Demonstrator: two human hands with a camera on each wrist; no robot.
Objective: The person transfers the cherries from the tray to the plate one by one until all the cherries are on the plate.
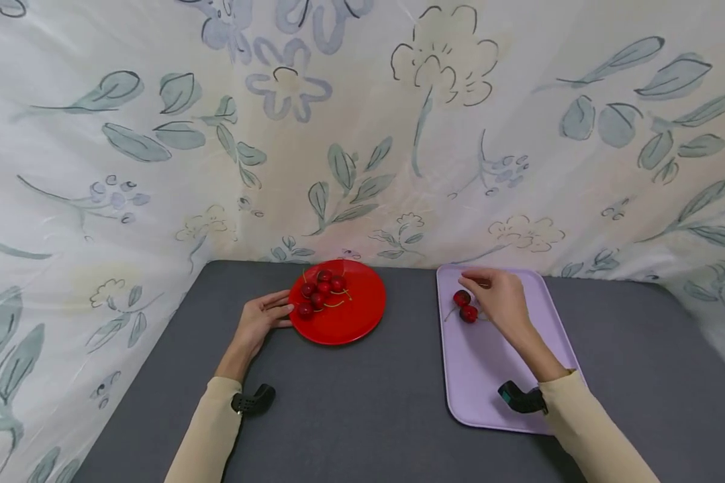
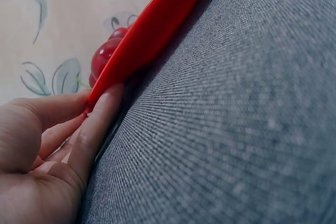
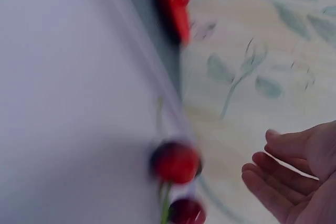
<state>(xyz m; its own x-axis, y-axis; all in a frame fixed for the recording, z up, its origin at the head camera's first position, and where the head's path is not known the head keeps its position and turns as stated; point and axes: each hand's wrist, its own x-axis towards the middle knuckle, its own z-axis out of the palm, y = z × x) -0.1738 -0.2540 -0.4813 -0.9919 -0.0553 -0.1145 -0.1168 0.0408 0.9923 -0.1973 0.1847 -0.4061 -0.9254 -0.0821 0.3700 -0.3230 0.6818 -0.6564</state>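
My left hand point(image 1: 258, 320) pinches the left rim of a round red plate point(image 1: 353, 325). In the left wrist view one finger lies under the plate's edge and another digit meets the rim from above. A cluster of several red cherries point(image 1: 321, 287) with green stems sits on the plate's left half. On the lilac tray point(image 1: 471, 396), dark red cherries point(image 1: 468, 314) lie near the far left part. My right hand point(image 1: 503, 302) hovers just above and beside them. In the right wrist view its thumb and fingers stand apart, with nothing between them, clear of the blurred cherries point(image 3: 177, 163).
A dark grey cloth-covered table point(image 1: 362, 409) carries the plate on the left and the tray on the right, with a gap between them. Floral fabric point(image 1: 362, 134) hangs behind the table's far edge and along both sides. A black band sits on each wrist.
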